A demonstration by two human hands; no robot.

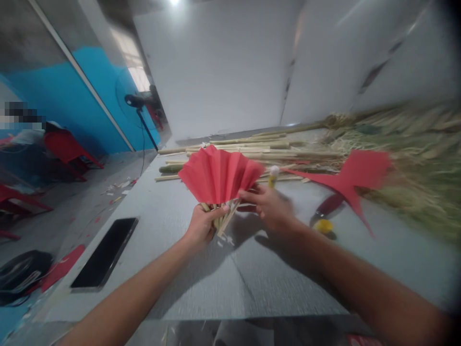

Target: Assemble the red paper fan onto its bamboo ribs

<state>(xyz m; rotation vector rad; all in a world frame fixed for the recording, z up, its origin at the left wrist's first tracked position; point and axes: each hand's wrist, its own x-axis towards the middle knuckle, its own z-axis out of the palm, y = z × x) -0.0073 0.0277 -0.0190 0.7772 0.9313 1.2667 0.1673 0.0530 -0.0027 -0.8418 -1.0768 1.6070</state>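
I log: one red fan (218,175), spreading away from my left hand (200,225), closed round its sticks (229,218); right hand (271,206) at its lower right corner, pinch: cannot tell.

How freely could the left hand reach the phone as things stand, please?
Likely yes, if the left hand lets go of the red fan; nothing seems to block the phone.
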